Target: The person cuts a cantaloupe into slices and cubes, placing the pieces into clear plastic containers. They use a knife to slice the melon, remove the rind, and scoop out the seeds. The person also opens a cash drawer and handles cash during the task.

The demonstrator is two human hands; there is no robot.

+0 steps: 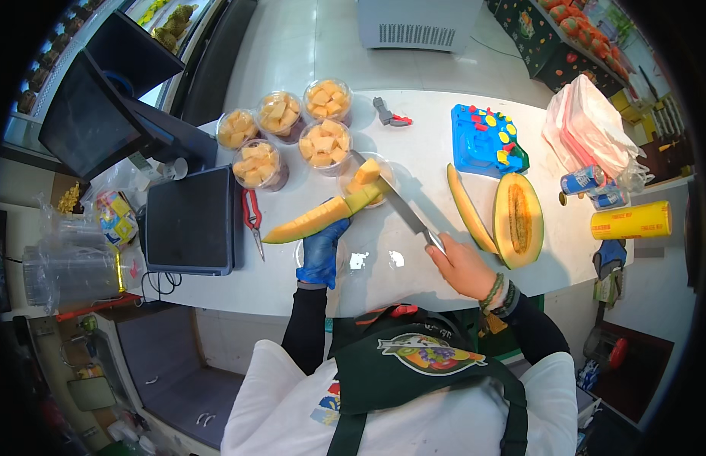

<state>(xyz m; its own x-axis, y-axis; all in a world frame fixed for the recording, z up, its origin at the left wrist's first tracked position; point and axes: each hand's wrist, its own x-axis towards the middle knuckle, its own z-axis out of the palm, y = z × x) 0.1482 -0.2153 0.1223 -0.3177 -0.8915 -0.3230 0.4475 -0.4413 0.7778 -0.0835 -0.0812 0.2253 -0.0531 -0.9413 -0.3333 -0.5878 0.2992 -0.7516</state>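
My left hand point(324, 245), in a blue glove, holds a long melon wedge point(313, 221) scored crosswise; bare rind shows at its far end. My bare right hand point(464, 265) grips the handle of a kitchen knife point(407, 211), its blade at the rind end of the wedge. Beneath that end stands a clear plastic cup point(387, 165) with melon chunks point(367, 171) in it. Several cups of melon cubes point(325, 143) are grouped at the back left. On the right, a thin melon slice point(467, 208) lies beside a melon half point(518, 221) with seeds showing.
Red-handled pruning shears point(252, 216) lie by a dark flat-topped device point(188, 219) on the left. A grey and red tool point(390, 114) and a blue plastic toy point(484, 139) are at the back. Plastic bags point(586, 125), cans point(582, 180) and a yellow roll point(631, 220) occupy the right edge.
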